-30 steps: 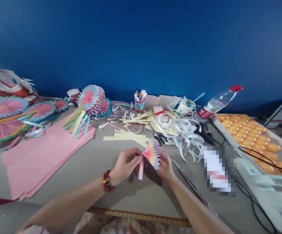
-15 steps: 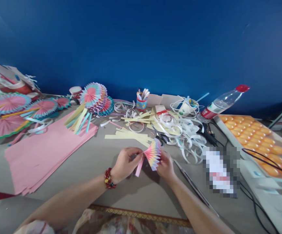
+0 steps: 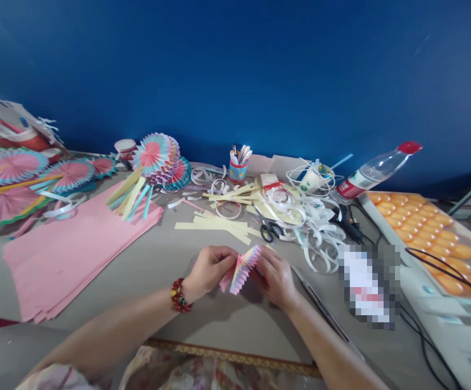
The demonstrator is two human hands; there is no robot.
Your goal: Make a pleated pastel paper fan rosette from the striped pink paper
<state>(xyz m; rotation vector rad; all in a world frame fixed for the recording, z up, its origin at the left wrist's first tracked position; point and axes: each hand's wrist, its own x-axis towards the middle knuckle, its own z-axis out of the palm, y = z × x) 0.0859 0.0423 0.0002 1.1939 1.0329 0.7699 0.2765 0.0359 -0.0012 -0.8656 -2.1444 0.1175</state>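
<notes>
Between my hands, just above the table, is a small pleated paper fan [image 3: 245,271] in pink, yellow and lilac. My left hand [image 3: 214,269] pinches its narrow gathered side between thumb and fingers. My right hand [image 3: 276,277] is at the fan's wide pleated edge, fingers curled against the folds; its fingertips are partly hidden behind the paper. A pink paper piece below the left fingers is mostly covered by the fan. Beyond the hands lie pale yellow paper strips [image 3: 214,225] and black-handled scissors [image 3: 271,232].
Pink paper sheets [image 3: 68,254] are stacked at left, with finished paper fans [image 3: 70,174] behind. White curled strips [image 3: 320,238], a pen cup [image 3: 238,171] and a tilted bottle [image 3: 375,172] stand toward the blue wall. A long thin metal tool [image 3: 324,309] lies right of my right hand.
The fan has turned and tilted, so its pleated edge now slants down toward me. My right hand has shifted, with its back and fingers now showing more.
</notes>
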